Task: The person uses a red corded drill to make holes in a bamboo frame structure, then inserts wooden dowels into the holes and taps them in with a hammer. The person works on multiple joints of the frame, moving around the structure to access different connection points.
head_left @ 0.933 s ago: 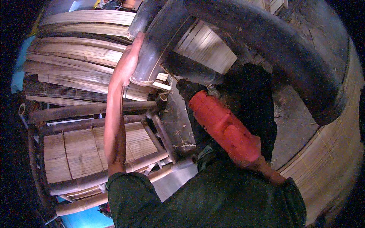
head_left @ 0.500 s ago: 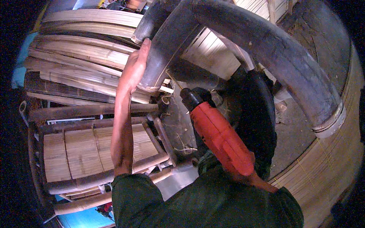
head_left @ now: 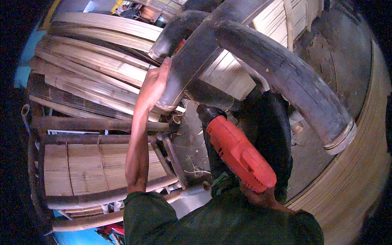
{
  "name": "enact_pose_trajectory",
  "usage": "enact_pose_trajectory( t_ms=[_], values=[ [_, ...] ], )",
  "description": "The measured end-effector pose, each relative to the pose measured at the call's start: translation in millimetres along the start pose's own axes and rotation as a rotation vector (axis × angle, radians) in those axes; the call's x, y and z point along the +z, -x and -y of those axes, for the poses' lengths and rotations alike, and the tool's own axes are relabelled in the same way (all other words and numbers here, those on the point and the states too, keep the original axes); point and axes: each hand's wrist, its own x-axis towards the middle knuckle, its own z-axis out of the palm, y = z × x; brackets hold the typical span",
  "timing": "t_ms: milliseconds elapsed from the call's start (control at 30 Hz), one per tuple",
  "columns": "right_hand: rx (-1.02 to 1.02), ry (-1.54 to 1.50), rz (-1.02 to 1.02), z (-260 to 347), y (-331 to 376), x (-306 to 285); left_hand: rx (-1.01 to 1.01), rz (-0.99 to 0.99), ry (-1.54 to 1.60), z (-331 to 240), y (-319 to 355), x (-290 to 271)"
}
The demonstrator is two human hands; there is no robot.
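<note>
My left hand point(head_left: 154, 87) grips the near end of a thick dark bamboo pole point(head_left: 192, 61), its thumb along the side and its other fingers mostly hidden. In my right hand point(head_left: 261, 198), largely covered by the tool's body, is a red power drill point(head_left: 241, 151) with a black chuck. The chuck points up and left toward the underside of the pole's end; the bit hardly shows, so whether it touches I cannot tell. A second thick dark bamboo pole point(head_left: 286, 77) crosses the first and curves down to the right, ending in a pale cut rim.
Stacked split-bamboo slats point(head_left: 94, 61) lie at the left. Below them stands a bamboo frame with a slatted panel point(head_left: 85, 167). A bamboo mat point(head_left: 347, 192) spreads at the right. Another short dark pole end point(head_left: 165, 41) lies beside my left hand.
The poles and my left hand sit lower in view. The drill has turned slightly in my right hand, showing more of its side, and its bit, plain before, hardly shows now.
</note>
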Motion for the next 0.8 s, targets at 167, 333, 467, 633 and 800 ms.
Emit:
enact_pose_trajectory(
  t_ms=[167, 333, 467, 633, 800],
  values=[
    [-0.085, -0.153, 0.020, 3.8, -2.0, -7.2, 0.092, -0.041, 0.006, -3.9, 3.3, 5.4],
    [0.082, -0.055, 0.021, 1.5, 8.1, -7.3, -0.007, 0.027, -0.086, -18.8, 9.0, -3.7],
    [0.077, 0.340, 0.015, 10.2, 4.9, -2.8, 0.028, 0.013, -0.061, -5.4, 2.3, 1.6],
    [0.154, -0.021, 0.127, 23.5, -4.3, -20.3, 0.026, 0.037, -0.052, -0.3, 4.4, 2.4],
    [0.053, -0.176, 0.044, 18.2, -1.2, -16.9, 0.134, 0.030, -0.073, -3.3, -2.7, 2.3]
  ],
)
